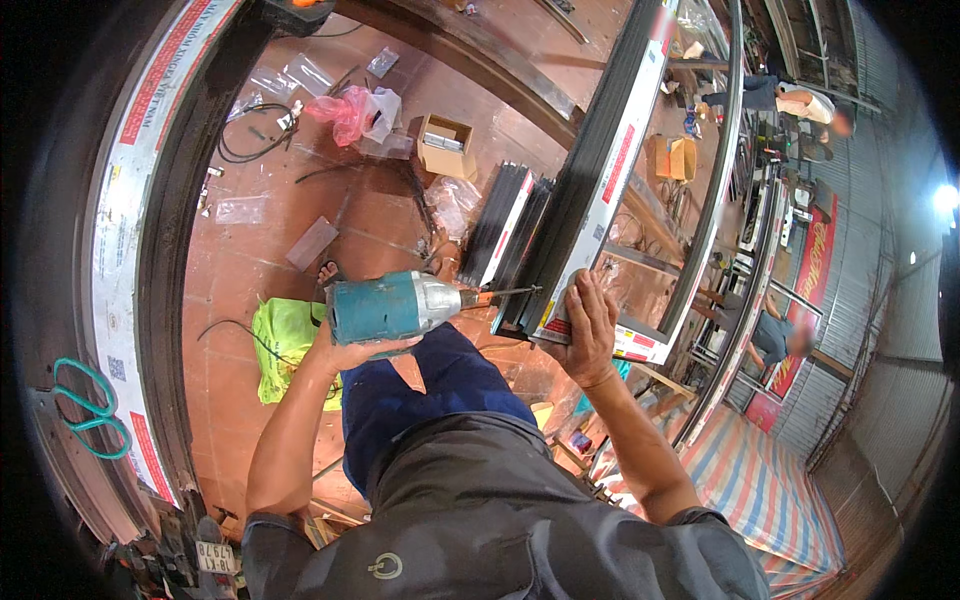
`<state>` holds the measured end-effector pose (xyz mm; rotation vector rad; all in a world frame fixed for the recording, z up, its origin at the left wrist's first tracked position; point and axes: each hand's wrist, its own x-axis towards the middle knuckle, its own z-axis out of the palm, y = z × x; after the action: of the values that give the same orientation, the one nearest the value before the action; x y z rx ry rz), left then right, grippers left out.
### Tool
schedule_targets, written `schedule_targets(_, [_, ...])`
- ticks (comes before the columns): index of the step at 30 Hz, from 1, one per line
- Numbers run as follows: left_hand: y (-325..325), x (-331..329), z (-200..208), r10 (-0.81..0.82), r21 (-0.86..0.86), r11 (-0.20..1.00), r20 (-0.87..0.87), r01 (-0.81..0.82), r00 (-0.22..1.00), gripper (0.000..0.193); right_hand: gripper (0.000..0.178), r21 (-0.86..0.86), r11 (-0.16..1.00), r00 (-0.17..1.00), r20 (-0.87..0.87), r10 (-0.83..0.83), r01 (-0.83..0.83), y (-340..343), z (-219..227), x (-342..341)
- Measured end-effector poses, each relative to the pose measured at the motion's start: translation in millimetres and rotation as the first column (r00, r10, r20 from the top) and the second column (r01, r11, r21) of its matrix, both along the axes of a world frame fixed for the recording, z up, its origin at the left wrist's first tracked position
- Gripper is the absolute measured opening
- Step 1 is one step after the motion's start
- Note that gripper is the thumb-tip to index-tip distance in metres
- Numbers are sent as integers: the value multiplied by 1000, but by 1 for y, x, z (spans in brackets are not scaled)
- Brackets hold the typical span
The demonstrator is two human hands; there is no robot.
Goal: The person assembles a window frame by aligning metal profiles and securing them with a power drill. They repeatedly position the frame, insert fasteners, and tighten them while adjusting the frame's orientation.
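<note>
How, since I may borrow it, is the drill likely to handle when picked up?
The drill is probably heavy for its size, given its thick teal body. It may feel nose-heavy, since the front looks like metal. The bit looks long and thin, so it is likely stiff but could snap if pushed sideways.

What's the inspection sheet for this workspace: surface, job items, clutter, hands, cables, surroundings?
Surface: reddish tiled floor, littered.
Job items: teal drill; bit at the near end of a dark frame, contact unclear.
Clutter: pink bag, open box, yellow-green bag.
Hands: left hand holds the drill; right hand on the frame's near end.
Cables: black cable, looped on the floor.
Surroundings: two people off right; striped sheet.
</note>
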<state>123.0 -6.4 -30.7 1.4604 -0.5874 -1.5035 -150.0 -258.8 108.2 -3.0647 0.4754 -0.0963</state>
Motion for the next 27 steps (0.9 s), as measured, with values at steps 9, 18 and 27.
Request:
schedule_targets(9, [-9, 6, -45, 14, -38, 999, 31, -12, 999, 68, 92, 100, 995, 1000, -18, -24, 25, -5, 15, 5])
schedule_targets(18, [-144, 131, 19, -391, 70, 911, -161, 406, 906, 33, 107, 78, 980, 982, -64, -179, 184, 3, 20, 12])
schedule_targets(27, [-194, 147, 43, -520, 31, 854, 24, 519, 854, 36, 122, 138, 962, 960, -187, -210, 237, -2, 24, 16])
